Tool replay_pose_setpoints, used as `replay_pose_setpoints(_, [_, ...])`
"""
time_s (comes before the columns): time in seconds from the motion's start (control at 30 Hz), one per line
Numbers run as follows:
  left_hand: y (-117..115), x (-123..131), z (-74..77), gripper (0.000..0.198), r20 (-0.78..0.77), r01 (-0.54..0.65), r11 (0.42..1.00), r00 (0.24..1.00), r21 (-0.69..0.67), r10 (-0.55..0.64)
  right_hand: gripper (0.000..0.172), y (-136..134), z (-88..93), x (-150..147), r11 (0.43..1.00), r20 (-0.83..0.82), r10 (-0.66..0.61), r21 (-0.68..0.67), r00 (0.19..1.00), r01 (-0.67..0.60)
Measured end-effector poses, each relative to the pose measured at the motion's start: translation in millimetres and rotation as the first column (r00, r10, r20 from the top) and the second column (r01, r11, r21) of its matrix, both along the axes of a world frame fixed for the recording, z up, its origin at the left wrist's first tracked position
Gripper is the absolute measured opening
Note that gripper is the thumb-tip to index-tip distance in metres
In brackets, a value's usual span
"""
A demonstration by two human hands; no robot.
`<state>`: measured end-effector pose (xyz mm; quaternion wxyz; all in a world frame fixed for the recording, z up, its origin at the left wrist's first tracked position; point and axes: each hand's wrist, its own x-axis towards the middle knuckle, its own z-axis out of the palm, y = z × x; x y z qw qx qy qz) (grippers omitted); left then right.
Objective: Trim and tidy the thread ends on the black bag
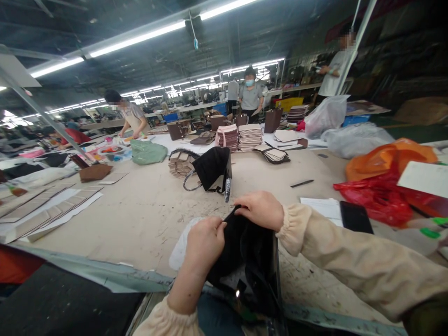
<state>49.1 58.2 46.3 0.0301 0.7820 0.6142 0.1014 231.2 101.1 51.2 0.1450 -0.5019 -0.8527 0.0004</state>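
Note:
A black handbag (261, 247) stands at the table's front edge, close to my body, its inside facing up toward me. My left hand (206, 238) pinches the bag's upper rim at the left, thumb and fingers pressed together. Farther along the same rim, my right hand (261, 209) grips the edge with fingers curled over it. A small shiny metal piece shows on the near side of the bag. Beyond my hands a second black bag (213, 170) lies tipped on the table, with a wrapped handle loop beside it.
Stacked panels (227, 137) stand at the back. A phone (355, 217) rests on the right, near red (378, 196) and orange plastic bags (388, 156). Flat pieces (63, 207) are spread at left. A dark pen-like stick (302, 183) lies mid-right. Other people stand at far tables.

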Motion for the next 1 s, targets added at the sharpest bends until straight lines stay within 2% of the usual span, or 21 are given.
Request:
replay_pose_setpoints(0.27, [0, 0, -2.9, 0.027, -0.018, 0.02, 0.999, 1.0, 0.043, -0.019, 0.021, 0, 1.5, 0, 1.0, -0.008, -0.006, 0.007, 1.0, 0.006])
replay_pose_setpoints(0.53, [0, 3, 2.7, 0.027, -0.035, -0.008, 1.0, 0.999, -0.028, 0.007, 0.022, 0, 3.5, -1, 1.0, 0.034, -0.008, 0.007, 0.999, 0.008])
replay_pose_setpoints(0.67, [7, 12, 4.6, 0.025, 0.034, 0.058, 0.998, 0.998, -0.013, -0.058, 0.022, 0, 3.6, -1, 1.0, 0.05, 0.0, 0.025, 0.999, -0.001])
replay_pose_setpoints(0.73, [12, 17, 3.0, 0.025, 0.045, 0.07, 0.998, 0.997, -0.009, -0.07, 0.021, 0, 4.2, -2, 1.0, 0.054, -0.007, 0.008, 0.998, 0.007])
replay_pose_setpoints(0.83, [19, 22, -1.4, 0.027, 0.043, 0.028, 1.0, 0.999, -0.011, -0.027, 0.021, -2, 5.8, 1, 1.0, 0.055, -0.017, -0.019, 0.998, 0.018])
replay_pose_setpoints(0.93, [21, 21, -4.7, 0.027, 0.046, 0.02, 1.0, 0.999, -0.003, -0.02, 0.03, -4, 7.1, 9, 0.999, 0.045, -0.047, 0.006, 0.998, 0.046])
replay_pose_setpoints(1.0, [21, 21, -5.3, 0.027, 0.044, 0.024, 1.0, 0.999, 0.005, -0.024, 0.03, -5, 7.1, 13, 0.997, 0.046, -0.071, 0.029, 0.996, 0.07])
